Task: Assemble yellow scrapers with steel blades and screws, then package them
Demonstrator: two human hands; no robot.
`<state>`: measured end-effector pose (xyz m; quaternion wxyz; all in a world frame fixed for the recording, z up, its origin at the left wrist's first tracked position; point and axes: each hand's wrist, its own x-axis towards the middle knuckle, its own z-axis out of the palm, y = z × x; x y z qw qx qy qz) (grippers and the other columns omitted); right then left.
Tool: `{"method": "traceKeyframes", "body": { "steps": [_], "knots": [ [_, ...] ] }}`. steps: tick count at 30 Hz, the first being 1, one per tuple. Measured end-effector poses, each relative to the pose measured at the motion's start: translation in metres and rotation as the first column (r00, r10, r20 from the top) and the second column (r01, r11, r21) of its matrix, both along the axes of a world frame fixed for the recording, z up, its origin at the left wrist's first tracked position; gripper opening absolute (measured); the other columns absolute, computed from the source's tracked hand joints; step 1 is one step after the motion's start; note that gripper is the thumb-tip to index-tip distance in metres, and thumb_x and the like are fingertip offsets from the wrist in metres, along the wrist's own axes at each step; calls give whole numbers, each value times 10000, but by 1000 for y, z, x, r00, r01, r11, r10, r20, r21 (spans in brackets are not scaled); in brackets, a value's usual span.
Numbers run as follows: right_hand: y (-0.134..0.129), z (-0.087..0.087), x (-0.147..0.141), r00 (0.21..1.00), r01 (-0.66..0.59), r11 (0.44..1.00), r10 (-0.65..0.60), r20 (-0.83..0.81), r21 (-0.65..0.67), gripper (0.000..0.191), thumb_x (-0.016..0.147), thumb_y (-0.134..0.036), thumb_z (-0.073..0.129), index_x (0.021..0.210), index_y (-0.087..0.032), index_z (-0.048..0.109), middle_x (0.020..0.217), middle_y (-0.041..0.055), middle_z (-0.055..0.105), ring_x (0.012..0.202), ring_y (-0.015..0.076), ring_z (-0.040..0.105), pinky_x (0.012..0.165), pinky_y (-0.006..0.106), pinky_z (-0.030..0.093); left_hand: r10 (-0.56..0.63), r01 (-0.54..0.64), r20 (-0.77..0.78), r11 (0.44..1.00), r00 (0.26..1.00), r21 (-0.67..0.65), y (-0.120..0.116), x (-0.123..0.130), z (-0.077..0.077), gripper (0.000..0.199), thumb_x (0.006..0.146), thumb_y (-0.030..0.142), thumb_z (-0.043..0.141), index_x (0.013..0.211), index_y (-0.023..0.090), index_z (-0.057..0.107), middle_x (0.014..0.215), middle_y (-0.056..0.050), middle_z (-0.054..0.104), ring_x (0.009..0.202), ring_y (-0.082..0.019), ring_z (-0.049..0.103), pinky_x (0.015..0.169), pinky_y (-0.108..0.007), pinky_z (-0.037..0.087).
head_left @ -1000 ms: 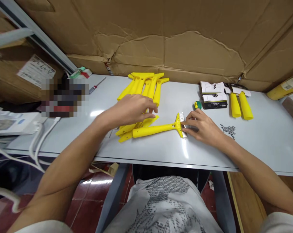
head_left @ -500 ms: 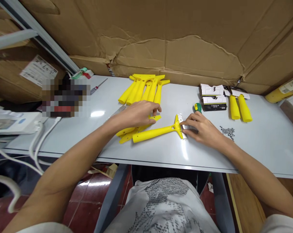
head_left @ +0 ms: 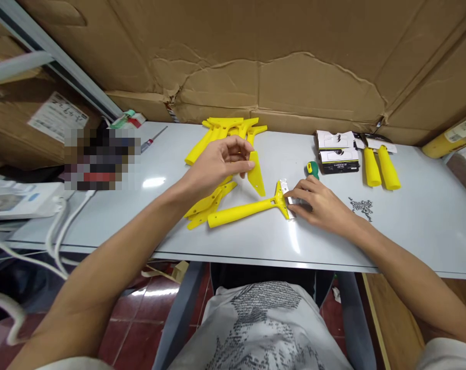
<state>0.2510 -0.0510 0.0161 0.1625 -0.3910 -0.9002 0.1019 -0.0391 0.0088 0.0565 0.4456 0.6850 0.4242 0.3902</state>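
Between the thumb and fingers of my left hand is a flat yellow plastic cover plate, held tilted above the table. A yellow scraper handle lies with its wide head to the right. Across that head rests a silver scraper blade, partly hidden by my right hand, whose thumb and fingers grip its edge. Below my left hand, several more yellow cover plates lie in a loose pile. Just beyond my right hand stands the green and yellow grip of a screwdriver.
Several yellow scraper handles are heaped at the back. Small screws lie right of my right hand, with black-and-white packs and two scrapers behind. Another screwdriver and white cables are at left. Cardboard walls the back.
My left hand has lifted a yellow cover plate off the pile, up and slightly right. My right hand stays at the blade on the scraper head.
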Motion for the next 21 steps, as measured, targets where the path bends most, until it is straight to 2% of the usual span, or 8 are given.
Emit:
{"method": "traceKeyframes", "body": {
  "steps": [4,9,13,17,19,21],
  "knots": [
    [-1,1,-1,995,54,998,-56,-87,-24,184,1043,-262,622,1215,-197,627,1026,103,714,1018,280,593,893,443,539,-35,41,61,994,998,-99,-6,7,-3,365,763,343,849,968,194,586,877,-2,678,721,-155,732,774,-349,642],
    [-7,10,-5,942,85,996,-68,-330,38,84,1075,-279,578,1128,-223,614,1039,82,727,936,219,645,820,388,538,-66,75,73,988,995,-136,-13,11,-2,415,762,387,882,954,200,566,875,-1,695,749,-187,777,755,-339,656],
    [-15,18,-11,855,44,996,-79,-513,-80,104,1067,-332,641,1068,-232,671,967,26,748,793,151,645,737,333,530,-131,158,158,972,979,-174,-24,20,-2,369,763,301,877,929,193,564,890,-3,698,795,-189,791,778,-332,673],
    [-18,18,-14,822,33,981,-134,-553,-189,86,1016,-328,713,1000,-245,729,844,-10,755,714,145,651,699,329,536,-189,209,147,969,971,-133,-33,28,-8,306,806,276,848,952,185,595,945,-21,704,874,-181,777,808,-329,682],
    [-17,16,-13,800,46,966,-188,-570,-254,73,1003,-314,723,996,-246,749,848,-8,767,732,151,682,721,336,554,-195,199,68,978,979,-60,-34,28,-13,303,856,306,826,1046,180,626,994,-44,729,933,-187,769,815,-317,675],
    [-15,14,-11,756,85,944,-270,-596,-320,87,984,-314,743,1030,-243,761,926,9,785,774,158,710,745,344,568,-148,153,-67,985,987,75,-32,27,-17,335,916,325,791,1177,176,645,1064,-66,748,976,-185,756,816,-302,659]
  ]
}}
